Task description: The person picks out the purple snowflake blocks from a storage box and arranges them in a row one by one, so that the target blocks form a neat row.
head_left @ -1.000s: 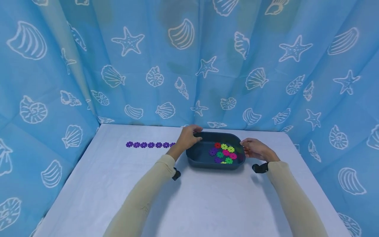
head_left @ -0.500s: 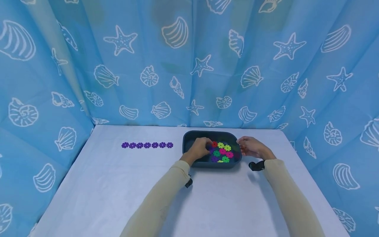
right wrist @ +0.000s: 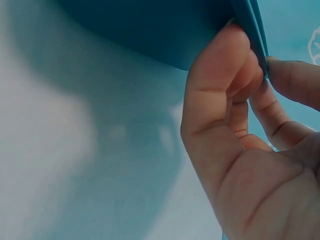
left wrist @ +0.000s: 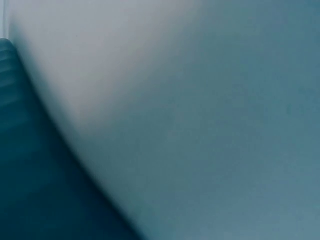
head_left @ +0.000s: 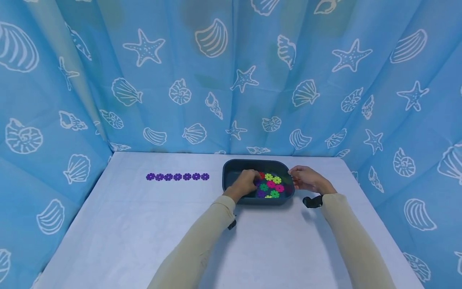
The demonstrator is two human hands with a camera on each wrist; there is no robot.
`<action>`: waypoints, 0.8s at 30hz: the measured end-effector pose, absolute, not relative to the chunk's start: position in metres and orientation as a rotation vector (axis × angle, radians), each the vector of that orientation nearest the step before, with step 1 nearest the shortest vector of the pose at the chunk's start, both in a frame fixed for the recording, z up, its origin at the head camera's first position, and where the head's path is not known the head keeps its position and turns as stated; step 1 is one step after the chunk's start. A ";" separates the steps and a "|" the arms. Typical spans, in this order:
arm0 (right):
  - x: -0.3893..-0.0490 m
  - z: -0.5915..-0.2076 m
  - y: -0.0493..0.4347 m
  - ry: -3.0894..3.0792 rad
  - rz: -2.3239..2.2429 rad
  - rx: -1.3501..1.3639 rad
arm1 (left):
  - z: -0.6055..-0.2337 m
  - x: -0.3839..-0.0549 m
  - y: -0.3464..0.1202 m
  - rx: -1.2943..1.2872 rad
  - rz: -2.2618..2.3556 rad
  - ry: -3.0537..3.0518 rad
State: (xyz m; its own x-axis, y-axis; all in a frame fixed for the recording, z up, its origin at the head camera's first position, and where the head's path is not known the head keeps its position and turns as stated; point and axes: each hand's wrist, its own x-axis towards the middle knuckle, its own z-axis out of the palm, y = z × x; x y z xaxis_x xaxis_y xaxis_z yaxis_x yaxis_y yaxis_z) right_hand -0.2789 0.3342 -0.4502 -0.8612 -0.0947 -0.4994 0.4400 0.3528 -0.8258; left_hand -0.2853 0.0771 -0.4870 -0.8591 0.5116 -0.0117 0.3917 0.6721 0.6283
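Observation:
A dark blue-grey plastic tray (head_left: 267,201) stands on the table, with flower-shaped discs in red, yellow, green, pink and purple in its right part. My left hand (head_left: 245,182) reaches into it, fingers bent down at a purple disc (head_left: 257,182) beside the red one (head_left: 262,175). Its fingertips are hidden, so whether they pinch a disc is unclear. On the tray's right end, my right hand (head_left: 306,179) holds the rim; the right wrist view shows thumb and bent fingers (right wrist: 220,65) pinching it. Only tray wall (left wrist: 45,165) and white cloth appear in the left wrist view.
A straight row of several purple flower discs (head_left: 177,177) lies on the white table (head_left: 144,224) left of the tray. Behind and at both sides hangs a blue curtain (head_left: 216,104) with white shell and starfish prints.
My left hand has moved right from the tray's left rim down into the tray, among the discs. My right hand has stayed at the rim. The head view has shifted slightly.

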 end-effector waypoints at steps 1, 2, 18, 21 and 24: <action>-0.279 -0.450 0.335 2.154 -1.527 0.302 | -0.487 -0.285 0.078 0.735 0.946 2.698; -0.279 -0.451 0.336 2.153 -1.527 0.307 | -0.487 -0.285 0.079 0.738 0.941 2.698; -0.280 -0.452 0.348 2.173 -1.526 0.327 | -0.479 -0.282 0.090 0.781 1.000 2.702; -0.278 -0.452 0.351 2.174 -1.521 0.323 | -0.472 -0.283 0.087 0.808 0.994 2.733; -0.276 -0.450 0.354 2.174 -1.517 0.334 | -0.461 -0.286 0.082 0.840 0.987 2.762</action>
